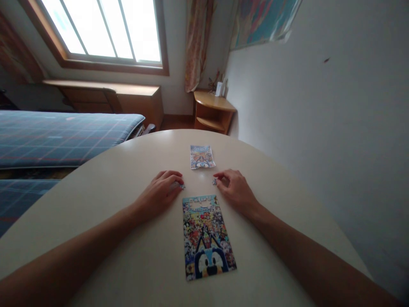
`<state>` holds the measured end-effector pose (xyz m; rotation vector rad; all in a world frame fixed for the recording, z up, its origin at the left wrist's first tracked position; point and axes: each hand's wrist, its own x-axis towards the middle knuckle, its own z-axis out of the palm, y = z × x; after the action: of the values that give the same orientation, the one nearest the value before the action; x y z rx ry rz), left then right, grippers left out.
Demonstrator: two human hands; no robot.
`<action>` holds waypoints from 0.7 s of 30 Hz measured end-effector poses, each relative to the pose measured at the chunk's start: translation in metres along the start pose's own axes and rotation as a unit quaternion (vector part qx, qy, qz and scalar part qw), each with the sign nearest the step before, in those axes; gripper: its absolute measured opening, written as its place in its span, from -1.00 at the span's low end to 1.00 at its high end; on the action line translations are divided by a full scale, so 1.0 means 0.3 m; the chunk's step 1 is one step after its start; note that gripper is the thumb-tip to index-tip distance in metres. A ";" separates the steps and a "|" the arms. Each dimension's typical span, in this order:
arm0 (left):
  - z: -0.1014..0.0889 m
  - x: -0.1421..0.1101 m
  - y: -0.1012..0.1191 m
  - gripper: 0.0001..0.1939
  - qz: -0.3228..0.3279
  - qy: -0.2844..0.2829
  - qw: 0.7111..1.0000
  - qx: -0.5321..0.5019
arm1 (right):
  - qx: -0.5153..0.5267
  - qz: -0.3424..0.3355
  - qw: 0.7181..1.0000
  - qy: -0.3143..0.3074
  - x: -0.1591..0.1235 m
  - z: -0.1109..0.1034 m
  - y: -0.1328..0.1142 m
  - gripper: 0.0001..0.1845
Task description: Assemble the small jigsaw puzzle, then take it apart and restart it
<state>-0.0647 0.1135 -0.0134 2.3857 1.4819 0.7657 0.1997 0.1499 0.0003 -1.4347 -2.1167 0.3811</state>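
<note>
A small jigsaw piece pokes out from under the fingertips of my left hand, which rests on the table with its fingers curled together. Opposite it, my right hand pinches another small jigsaw piece between thumb and fingers, at table height. Between my forearms lies a colourful jigsaw puzzle, with a blue cartoon dog's face at its near end and pale patches near its far edge. Past my hands lies a small creased sheet with a similar picture.
The round cream table fills the foreground. A plaid mattress stands beyond it on the left, with a wooden desk below the window. At the back is a corner shelf; a white wall borders the right side.
</note>
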 end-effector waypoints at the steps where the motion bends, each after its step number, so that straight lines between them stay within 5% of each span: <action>1: 0.000 0.000 -0.001 -0.85 0.001 -0.001 1.000 -0.001 | 0.000 0.000 1.000 -0.001 0.000 0.000 -0.001 -0.81; 21: 0.014 -0.001 -0.024 -0.85 -0.031 0.029 0.999 -0.015 | -0.007 0.000 1.000 -0.006 0.002 0.003 -0.001 -0.82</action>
<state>-0.0679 0.1169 -0.0201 2.3030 1.5469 0.8446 0.1988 0.1503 -0.0002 -1.4453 -2.1319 0.3755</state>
